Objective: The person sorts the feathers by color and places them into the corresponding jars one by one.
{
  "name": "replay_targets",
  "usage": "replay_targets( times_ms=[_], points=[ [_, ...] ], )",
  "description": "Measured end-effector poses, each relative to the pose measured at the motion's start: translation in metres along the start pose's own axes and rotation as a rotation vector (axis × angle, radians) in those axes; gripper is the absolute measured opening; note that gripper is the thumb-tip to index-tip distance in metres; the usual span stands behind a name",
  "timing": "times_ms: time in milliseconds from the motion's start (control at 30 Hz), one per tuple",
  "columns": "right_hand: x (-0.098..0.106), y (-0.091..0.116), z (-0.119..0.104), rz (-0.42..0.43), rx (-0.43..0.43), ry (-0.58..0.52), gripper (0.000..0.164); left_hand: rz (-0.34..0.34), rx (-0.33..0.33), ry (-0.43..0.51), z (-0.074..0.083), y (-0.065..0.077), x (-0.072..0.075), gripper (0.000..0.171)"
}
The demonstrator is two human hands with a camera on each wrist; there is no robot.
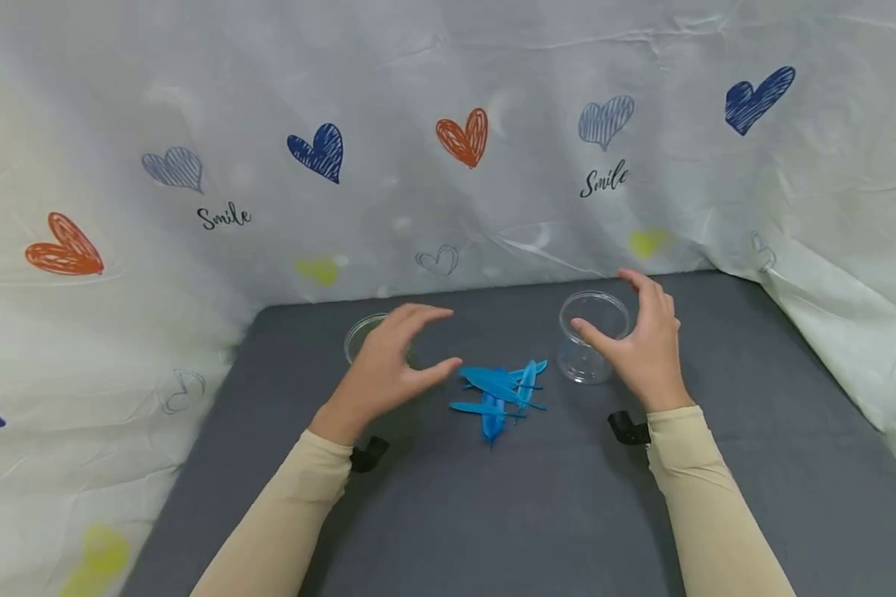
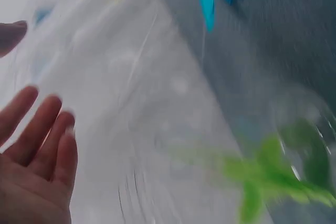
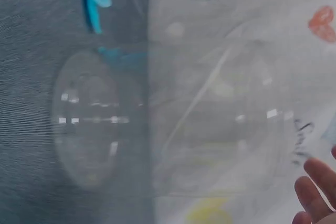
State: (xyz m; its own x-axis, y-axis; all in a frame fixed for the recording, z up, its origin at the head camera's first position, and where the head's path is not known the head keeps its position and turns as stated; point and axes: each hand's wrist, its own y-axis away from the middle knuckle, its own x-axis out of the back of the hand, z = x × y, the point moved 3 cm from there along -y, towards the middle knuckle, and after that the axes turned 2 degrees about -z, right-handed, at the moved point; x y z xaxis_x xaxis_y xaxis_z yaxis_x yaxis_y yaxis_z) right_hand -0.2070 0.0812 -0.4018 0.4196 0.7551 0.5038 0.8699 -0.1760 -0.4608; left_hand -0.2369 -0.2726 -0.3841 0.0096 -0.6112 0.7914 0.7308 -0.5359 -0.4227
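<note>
Several blue feathers [image 1: 494, 386] lie in a loose pile mid-table. To the left of them my left hand [image 1: 384, 369] hovers, thumb and fingers spread, holding nothing. Partly hidden behind that hand stands a clear plastic jar [image 1: 352, 340]. Green feathers [image 2: 262, 174] show in and above this jar in the left wrist view, blurred. My right hand [image 1: 651, 352] is at the right of a second clear jar [image 1: 582, 366], its thumb and fingers apart in a C shape near the rim. This jar stands upright with nothing visible inside. Whether the right thumb touches it, I cannot tell.
A dark grey cloth covers the table [image 1: 538, 514]. Right behind its far edge hangs a white curtain [image 1: 388, 224] printed with hearts and the word "Smile", which also runs along the left and right sides.
</note>
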Motion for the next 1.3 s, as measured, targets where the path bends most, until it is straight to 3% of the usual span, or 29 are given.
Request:
replay_targets(
  times_ms=[133, 267, 467, 667, 967, 1133, 1300],
  points=[
    [-0.004, 0.002, 0.021, -0.044, -0.067, -0.041, 0.109, -0.257, -0.081, -0.066, 0.022, -0.021, -0.039, 0.039],
    [-0.01, 0.003, 0.036, -0.091, -0.107, -0.098, 0.116, -0.469, -0.086, -0.1, 0.034, -0.034, -0.07, 0.027],
    [-0.025, 0.008, 0.046, -0.152, -0.157, -0.17, 0.113, -0.658, -0.046, -0.151, 0.04, -0.038, -0.096, 0.013],
    [-0.03, 0.009, 0.051, -0.15, -0.141, -0.195, 0.11, -0.741, -0.028, -0.228, 0.043, -0.042, -0.111, 0.009],
    [-0.035, 0.01, 0.052, -0.194, -0.12, -0.227, 0.107, -0.848, 0.054, -0.221, 0.045, -0.046, -0.123, 0.005],
    [-0.037, 0.01, 0.053, -0.196, -0.119, -0.242, 0.105, -0.852, 0.05, -0.191, 0.045, -0.048, -0.123, 0.011],
    [-0.038, 0.013, 0.054, -0.223, -0.128, -0.252, 0.103, -0.784, 0.012, -0.119, 0.05, -0.061, -0.11, 0.013]
  ],
)
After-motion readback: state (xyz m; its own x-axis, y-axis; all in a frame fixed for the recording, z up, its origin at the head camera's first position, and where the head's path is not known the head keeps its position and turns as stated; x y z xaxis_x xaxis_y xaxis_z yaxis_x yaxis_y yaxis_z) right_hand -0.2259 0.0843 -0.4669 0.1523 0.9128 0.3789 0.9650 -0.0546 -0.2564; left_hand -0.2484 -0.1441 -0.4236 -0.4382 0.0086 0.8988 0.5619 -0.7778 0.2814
